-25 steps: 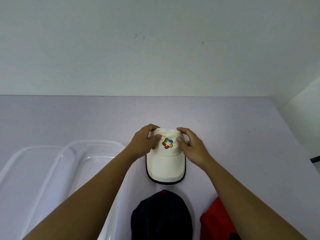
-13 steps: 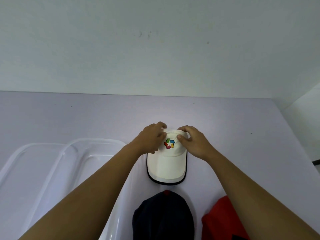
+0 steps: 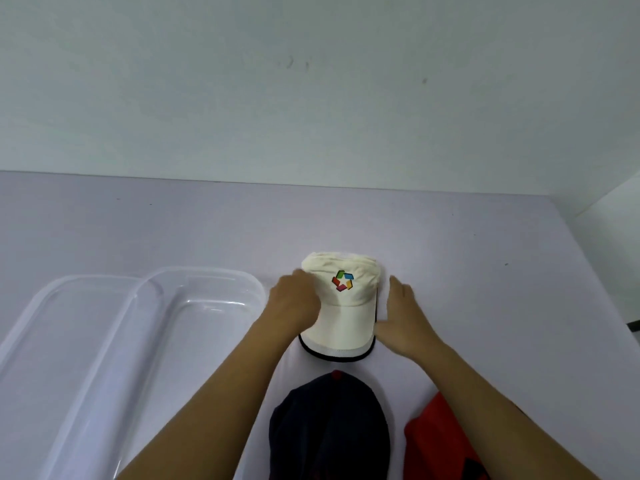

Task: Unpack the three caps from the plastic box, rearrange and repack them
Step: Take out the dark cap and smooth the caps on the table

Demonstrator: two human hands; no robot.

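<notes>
With my left hand (image 3: 294, 301) laid open against the white cap (image 3: 341, 306) and my right hand (image 3: 403, 320) flat beside it, I should press evenly, keeping the crown flat.

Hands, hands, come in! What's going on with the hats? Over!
Left hand against cream fabric cap, grip blurred; right hand flat beside it. Navy cap, red cap out on lilac table. Clear plastic box empty, nothing blocking.

Navy cap (image 3: 329, 427) cut off below, red cap (image 3: 433, 445) partly hidden
</notes>
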